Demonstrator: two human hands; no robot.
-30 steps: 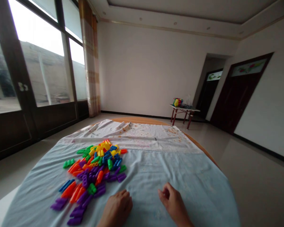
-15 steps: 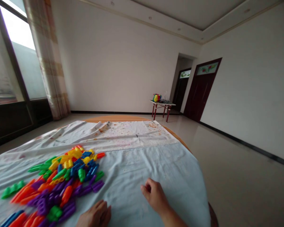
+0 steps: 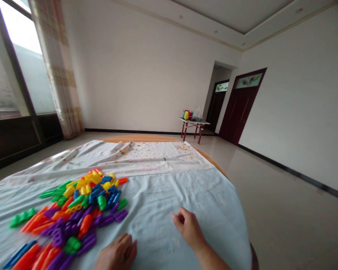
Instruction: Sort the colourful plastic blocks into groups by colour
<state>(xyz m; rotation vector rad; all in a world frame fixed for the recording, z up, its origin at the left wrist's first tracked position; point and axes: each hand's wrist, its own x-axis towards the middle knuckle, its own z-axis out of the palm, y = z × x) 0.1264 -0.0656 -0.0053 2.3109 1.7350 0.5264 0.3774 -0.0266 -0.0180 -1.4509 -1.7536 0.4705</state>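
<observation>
Plastic blocks: heaped on the blue cloth, left on the tabletop.
Left hand: grip clenched, just beside the heap.
Right hand: grip loosely clenched; wrinkled cloth lies between.
Beyond: small table, colourful bag.

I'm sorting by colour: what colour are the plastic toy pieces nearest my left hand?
Purple; those plastic toy pieces show best in the head view.
</observation>
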